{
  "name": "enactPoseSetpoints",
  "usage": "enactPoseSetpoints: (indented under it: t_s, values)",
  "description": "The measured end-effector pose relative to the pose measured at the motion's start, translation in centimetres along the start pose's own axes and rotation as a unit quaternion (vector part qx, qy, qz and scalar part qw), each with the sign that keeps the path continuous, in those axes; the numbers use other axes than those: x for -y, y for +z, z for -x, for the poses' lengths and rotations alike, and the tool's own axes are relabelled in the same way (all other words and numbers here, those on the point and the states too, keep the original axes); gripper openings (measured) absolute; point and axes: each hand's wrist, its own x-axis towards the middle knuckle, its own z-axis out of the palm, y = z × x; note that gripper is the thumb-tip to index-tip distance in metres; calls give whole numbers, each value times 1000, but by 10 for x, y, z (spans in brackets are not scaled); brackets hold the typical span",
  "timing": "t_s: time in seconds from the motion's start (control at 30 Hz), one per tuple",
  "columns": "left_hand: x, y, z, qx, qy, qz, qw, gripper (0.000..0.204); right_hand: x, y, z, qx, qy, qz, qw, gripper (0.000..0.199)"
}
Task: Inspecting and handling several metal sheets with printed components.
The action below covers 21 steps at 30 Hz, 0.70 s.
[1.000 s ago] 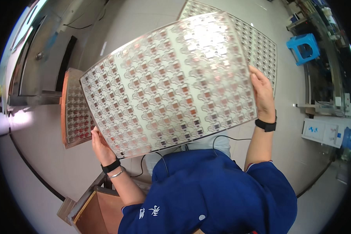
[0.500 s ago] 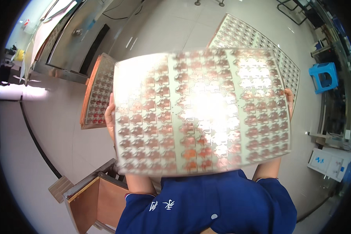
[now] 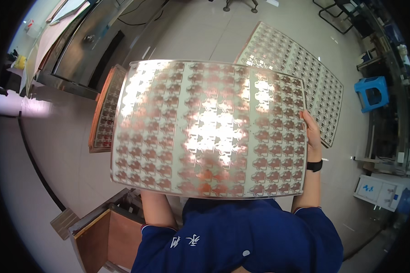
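A large circuit board panel (image 3: 181,132), pale green with rows of shiny copper shapes, is held up in front of my chest. My right hand (image 3: 311,129) grips its right edge, the fingers wrapped at the rim and a dark band on the wrist. My left forearm (image 3: 158,209) goes up behind the panel's lower left part, and the left hand itself is hidden there. Bright glare covers the panel's middle and upper left. Beyond it at the far right is another board panel (image 3: 321,75) with the same pattern, partly covered by the held one.
To the left stands a stack of similar panels (image 3: 105,111) with orange-brown edges. A brown open-fronted box (image 3: 93,241) is at the lower left, a metal cabinet (image 3: 79,50) at the far left. On the right are a blue stool (image 3: 371,93) and a small white cabinet (image 3: 373,191).
The held panel has shifted left and leans slightly differently. More of my right hand and wrist shows. The left fingers, visible at the left edge before, are now hidden behind the panel.
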Motion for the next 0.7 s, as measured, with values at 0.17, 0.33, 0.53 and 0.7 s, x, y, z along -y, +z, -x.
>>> enactPoseSetpoints:
  t_s: [0.17, 0.33, 0.53, 0.7]
  values:
    - [16, -16, 2, -29, -63, 96, 993, 48, -17, 38, -8, 27, -23, -77, 996, 24]
    - [50, 55, 30, 88, -70, 39, 993, 54, -47, 76, -8, 69, -91, -130, 985, 29]
    - [30, 56, 18, 71, -83, -93, 990, 58, -39, 44, -3, 159, -87, -111, 977, 42]
    - [25, 33, 15, 64, -102, -100, 988, 56, -3, 31, -9, 141, -98, -54, 984, 47]
